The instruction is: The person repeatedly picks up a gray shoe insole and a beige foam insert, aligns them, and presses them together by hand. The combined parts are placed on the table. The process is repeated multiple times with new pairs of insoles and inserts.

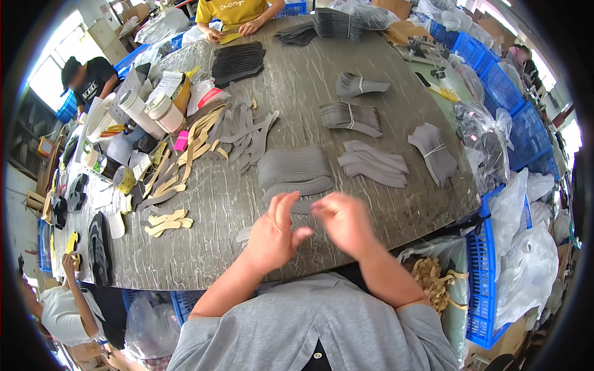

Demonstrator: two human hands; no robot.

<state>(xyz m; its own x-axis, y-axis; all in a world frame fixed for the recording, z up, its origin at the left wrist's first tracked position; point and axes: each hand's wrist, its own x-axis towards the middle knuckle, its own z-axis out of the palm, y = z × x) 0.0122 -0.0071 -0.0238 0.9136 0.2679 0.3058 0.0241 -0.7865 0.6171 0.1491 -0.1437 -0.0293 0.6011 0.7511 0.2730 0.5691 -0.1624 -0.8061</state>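
My left hand (276, 234) is raised over the near part of the table, thumb apart from its stretched fingers, with nothing seen in its grasp. My right hand (346, 224), somewhat smeared by motion, has its fingers curled together. Its fingertips meet the end of a curved grey cut piece (301, 208); whether they pinch it is unclear. Just beyond lies a fanned stack of grey curved pieces (294, 167), dotted with small holes. To its right is a looser grey pile (372, 164). A small pale piece (244, 234) shows beside my left wrist.
Tied grey bundles (351, 117) lie farther right, another bundle (434, 154) near the table edge. Loose grey strips (247, 133) and beige pieces (168, 222) cover the left. White containers (164, 112) stand behind. Across sits a person in yellow (238, 12). Blue crates (482, 278) line the right.
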